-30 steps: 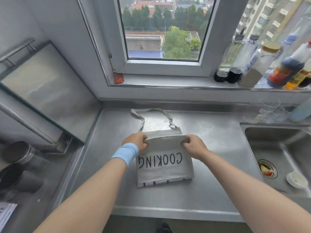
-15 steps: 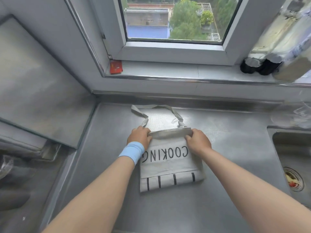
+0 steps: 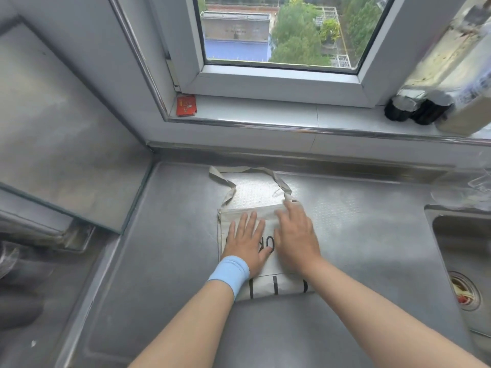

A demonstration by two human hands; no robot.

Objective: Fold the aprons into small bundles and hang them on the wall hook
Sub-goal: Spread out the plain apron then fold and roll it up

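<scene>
The apron lies folded on the counter, directly in front of me and under both hands. Its long axis runs away from me toward the window. The striped hem is nearest my wrists and the folded top edge is farther off. Beyond that edge the strap lies as an open loop on the steel. My left hand rests flat on the left half, fingers straight and slightly spread, gripping nothing. My right hand rests flat on the right half, fingers straight, also gripping nothing. Its fingertips reach the far folded edge close to where the strap joins, so the right hand is the nearer one to the strap. In my judgement the next fold runs along this axis, so the loose strap should be gathered in first or it will trail outside the bundle. Nothing stands between the hands and the strap. The sink is well apart to the right. A red packet and bottles stand on the sill, clear of the fold. No hook is in view.
</scene>
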